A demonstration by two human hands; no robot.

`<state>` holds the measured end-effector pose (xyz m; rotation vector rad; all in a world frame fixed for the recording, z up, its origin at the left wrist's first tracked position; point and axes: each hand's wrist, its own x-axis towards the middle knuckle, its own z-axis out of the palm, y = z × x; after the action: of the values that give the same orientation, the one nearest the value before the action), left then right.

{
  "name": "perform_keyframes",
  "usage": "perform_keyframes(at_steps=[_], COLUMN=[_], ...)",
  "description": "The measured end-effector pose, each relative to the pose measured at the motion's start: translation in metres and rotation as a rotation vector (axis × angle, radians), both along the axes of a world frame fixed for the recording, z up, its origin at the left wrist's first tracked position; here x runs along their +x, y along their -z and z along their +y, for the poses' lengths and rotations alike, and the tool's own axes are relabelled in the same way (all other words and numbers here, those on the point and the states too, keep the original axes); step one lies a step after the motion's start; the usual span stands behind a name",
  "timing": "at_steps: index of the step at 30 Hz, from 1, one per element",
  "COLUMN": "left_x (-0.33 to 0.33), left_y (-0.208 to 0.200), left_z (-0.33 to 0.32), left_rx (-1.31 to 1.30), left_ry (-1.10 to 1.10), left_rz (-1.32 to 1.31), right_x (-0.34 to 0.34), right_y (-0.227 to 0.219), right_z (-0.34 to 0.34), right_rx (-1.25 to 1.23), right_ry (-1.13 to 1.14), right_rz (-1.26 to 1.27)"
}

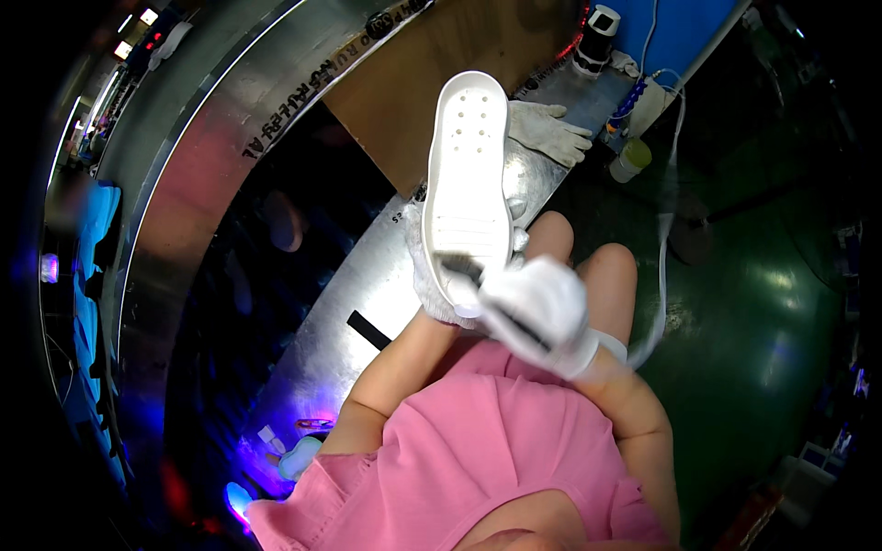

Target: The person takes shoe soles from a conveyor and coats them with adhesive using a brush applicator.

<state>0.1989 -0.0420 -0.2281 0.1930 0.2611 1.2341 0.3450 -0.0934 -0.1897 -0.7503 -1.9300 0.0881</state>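
Observation:
A white shoe sole [469, 179], with rows of small holes at its far end and ridges across its middle, points away from me. My left hand [425, 277], in a pale fluffy glove, is closed round it from beneath, fingertips showing at its right edge. My right hand [548, 301], in a white glove and smeared by motion, is closed on a brush [459, 266]. The dark bristles lie over the near end of the sole's inner face. Most of the handle is hidden in the glove.
Beneath my hands stretches a metal bench [335, 317] bearing a black strip [368, 331]. Beyond the sole lie a white glove [551, 131] and brown cardboard [395, 110]. A black-and-white bottle [597, 39] stands at the back, a yellow-white jar [630, 161] to the right. A white hose [664, 266] hangs beside my right arm.

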Motion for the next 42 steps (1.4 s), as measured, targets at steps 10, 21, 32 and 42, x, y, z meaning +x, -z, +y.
perform_keyframes(at_steps=[10, 21, 32, 42], left_x=[-0.013, -0.016, -0.025, -0.045], left_y=[0.01, -0.01, 0.007, 0.002], left_z=[0.026, 0.029, 0.041, 0.058], left_rx=[0.371, 0.162, 0.37, -0.011], left_ry=[0.26, 0.335, 0.671, 0.654], left_rz=[-0.19, -0.169, -0.409, -0.133], right_x=[-0.011, 0.0, 0.005, 0.008], right_y=[-0.008, -0.01, -0.004, -0.011], right_z=[-0.018, -0.008, 0.007, 0.005], right_rx=[-0.105, -0.493, -0.328, -0.162], right_ry=[-0.062, -0.275, -0.177, -0.251], right_rz=[0.043, 0.344, 0.276, -0.2])
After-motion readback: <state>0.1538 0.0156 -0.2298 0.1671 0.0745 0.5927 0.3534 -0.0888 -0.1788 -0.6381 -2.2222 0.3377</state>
